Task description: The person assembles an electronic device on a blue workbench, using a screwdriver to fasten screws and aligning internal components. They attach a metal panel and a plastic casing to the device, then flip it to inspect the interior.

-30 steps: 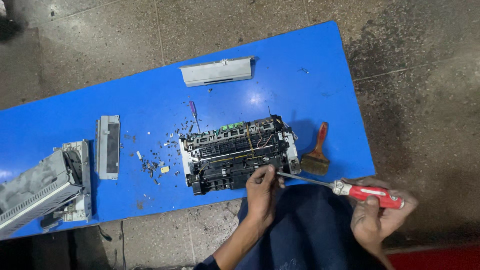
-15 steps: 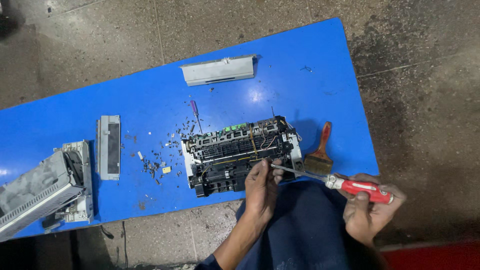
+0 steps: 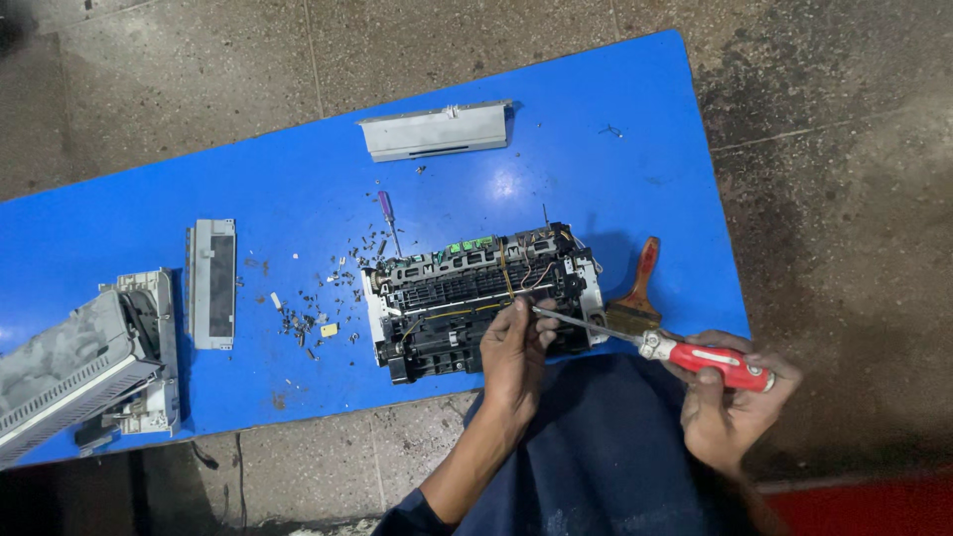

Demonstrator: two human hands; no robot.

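A stripped printer chassis (image 3: 467, 298), black and white with loose wires, lies on the blue table (image 3: 298, 189) near its front edge. My left hand (image 3: 516, 352) rests on the chassis front, fingers pinched at the tip of a screwdriver shaft. My right hand (image 3: 730, 402) grips the red handle of that screwdriver (image 3: 710, 362), whose metal shaft points left into the chassis.
A brush with a red-brown handle (image 3: 640, 283) lies right of the chassis. A small purple screwdriver (image 3: 387, 218) and several scattered screws (image 3: 318, 308) lie to its left. Grey panels (image 3: 437, 129) (image 3: 211, 283) and a grey housing (image 3: 79, 362) sit farther off.
My right hand has shifted the screwdriver slightly left and lower, bringing the shaft tip to my left hand's fingers on the chassis. The view moved a little.
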